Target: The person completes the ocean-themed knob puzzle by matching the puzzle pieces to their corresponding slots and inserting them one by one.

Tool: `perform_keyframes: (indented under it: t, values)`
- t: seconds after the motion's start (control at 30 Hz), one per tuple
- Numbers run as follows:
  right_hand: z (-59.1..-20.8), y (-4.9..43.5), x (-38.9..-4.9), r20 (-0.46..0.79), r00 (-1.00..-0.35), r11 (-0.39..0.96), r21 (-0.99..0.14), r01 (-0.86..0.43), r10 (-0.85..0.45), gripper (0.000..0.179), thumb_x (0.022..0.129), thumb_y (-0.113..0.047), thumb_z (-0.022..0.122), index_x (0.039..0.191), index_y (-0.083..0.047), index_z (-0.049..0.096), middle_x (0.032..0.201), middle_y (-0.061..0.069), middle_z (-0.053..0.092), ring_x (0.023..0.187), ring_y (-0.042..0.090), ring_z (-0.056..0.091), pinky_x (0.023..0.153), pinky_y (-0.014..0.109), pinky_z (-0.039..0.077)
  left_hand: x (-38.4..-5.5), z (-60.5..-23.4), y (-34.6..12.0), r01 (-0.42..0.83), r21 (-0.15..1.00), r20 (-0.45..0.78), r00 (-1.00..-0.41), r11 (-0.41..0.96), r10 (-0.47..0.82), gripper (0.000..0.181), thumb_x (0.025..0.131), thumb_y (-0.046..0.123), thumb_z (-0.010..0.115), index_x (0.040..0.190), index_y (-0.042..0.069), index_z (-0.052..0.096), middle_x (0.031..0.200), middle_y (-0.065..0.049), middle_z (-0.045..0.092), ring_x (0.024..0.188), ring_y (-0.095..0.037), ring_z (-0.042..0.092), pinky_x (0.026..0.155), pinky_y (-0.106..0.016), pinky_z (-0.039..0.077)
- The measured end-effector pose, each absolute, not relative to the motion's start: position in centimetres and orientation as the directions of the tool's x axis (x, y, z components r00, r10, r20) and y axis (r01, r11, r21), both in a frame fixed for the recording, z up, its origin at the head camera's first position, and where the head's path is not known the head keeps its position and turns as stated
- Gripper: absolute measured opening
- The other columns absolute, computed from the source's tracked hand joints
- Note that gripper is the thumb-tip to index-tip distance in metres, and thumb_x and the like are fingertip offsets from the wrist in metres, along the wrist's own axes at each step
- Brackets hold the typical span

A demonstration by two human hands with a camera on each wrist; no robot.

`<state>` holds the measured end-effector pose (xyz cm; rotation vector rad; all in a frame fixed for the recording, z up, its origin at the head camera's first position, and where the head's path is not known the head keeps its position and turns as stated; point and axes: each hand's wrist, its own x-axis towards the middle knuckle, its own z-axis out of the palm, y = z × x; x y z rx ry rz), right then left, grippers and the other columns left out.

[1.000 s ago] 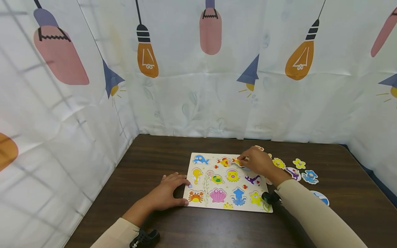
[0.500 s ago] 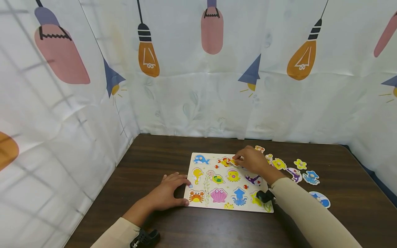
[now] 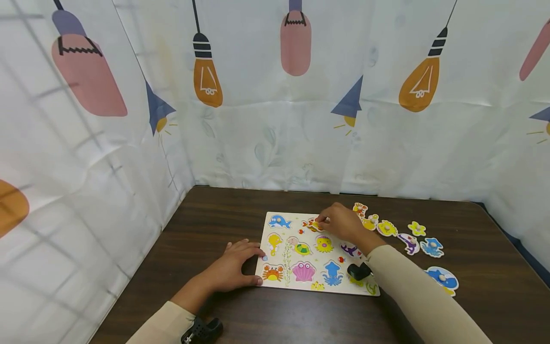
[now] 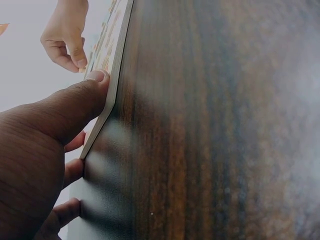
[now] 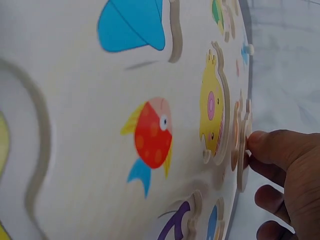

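A wooden peg puzzle board (image 3: 320, 260) printed with sea animals lies on the table. My left hand (image 3: 234, 267) rests at its left side, fingers spread. In the left wrist view the thumb (image 4: 97, 77) lies on the board's edge and the fingertips touch its side. My right hand (image 3: 341, 223) pinches an orange and yellow fish puzzle piece (image 3: 317, 224) by its knob, over the printed fish in the top row. In the right wrist view the fish piece (image 5: 242, 170) shows edge-on, tilted close over its recess. A blue whale piece (image 3: 279, 221) sits in the top left recess.
Several loose pieces lie right of the board, among them a purple one (image 3: 408, 243), a blue one (image 3: 431, 247), a yellow flower shape (image 3: 416, 228) and a blue and white oval (image 3: 442, 278). A patterned white curtain (image 3: 266, 143) hangs behind the dark wooden table (image 3: 206, 215).
My right hand has moved left along the top row with the fish piece, onto the printed fish. More loose pieces show behind it. The left hand has stayed put.
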<state>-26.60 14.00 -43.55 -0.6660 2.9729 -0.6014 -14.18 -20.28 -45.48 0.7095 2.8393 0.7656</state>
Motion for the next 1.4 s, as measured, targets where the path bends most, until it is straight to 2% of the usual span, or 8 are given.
perform_keyframes:
  t: [0.37,0.9,1.17,1.4]
  values:
    - [-43.7,13.0,-26.7,0.034,-0.912,0.840,-0.376,-0.390,-0.409,0.010,0.093,-0.029,0.078,0.101,-0.025,0.082,0.096,-0.007,0.062,0.086,0.012,0.055,0.073,0.035,0.052,-14.1,-45.3,-20.3,0.416,0.501,0.016,-0.881,0.759,0.473,0.060,0.081,0.051,0.084,0.129,0.021,0.064,0.147,-0.009,0.053,0.145,-0.044,0.034,0.110,-0.079,0.013]
    - [-44.0,12.0,-27.1,0.027,-0.917,0.846,-0.375,-0.379,-0.398,0.010,0.093,-0.029,0.078,0.102,-0.027,0.082,0.098,-0.006,0.061,0.092,0.013,0.056,0.079,0.040,0.052,-14.0,-45.3,-20.3,0.404,0.510,0.001,-0.883,0.759,0.469,0.059,0.081,0.051,0.084,0.130,0.023,0.064,0.148,-0.007,0.053,0.146,-0.043,0.034,0.111,-0.077,0.013]
    - [-44.0,11.6,-27.1,0.019,-0.919,0.848,-0.378,-0.372,-0.394,0.008,0.093,-0.030,0.078,0.100,-0.027,0.082,0.090,-0.011,0.062,0.088,0.012,0.054,0.076,0.037,0.051,-14.1,-45.5,-20.3,0.400,0.508,-0.005,-0.884,0.763,0.467,0.060,0.081,0.051,0.084,0.130,0.023,0.063,0.149,-0.007,0.052,0.146,-0.042,0.033,0.111,-0.077,0.013]
    - [-43.9,11.6,-27.0,0.001,-0.924,0.853,-0.383,-0.354,-0.383,0.007,0.092,-0.029,0.079,0.098,-0.027,0.081,0.091,-0.010,0.062,0.086,0.012,0.054,0.075,0.036,0.050,-14.1,-45.4,-20.3,0.396,0.511,-0.006,-0.886,0.763,0.464,0.060,0.081,0.051,0.084,0.130,0.023,0.064,0.149,-0.007,0.052,0.146,-0.043,0.033,0.112,-0.076,0.012]
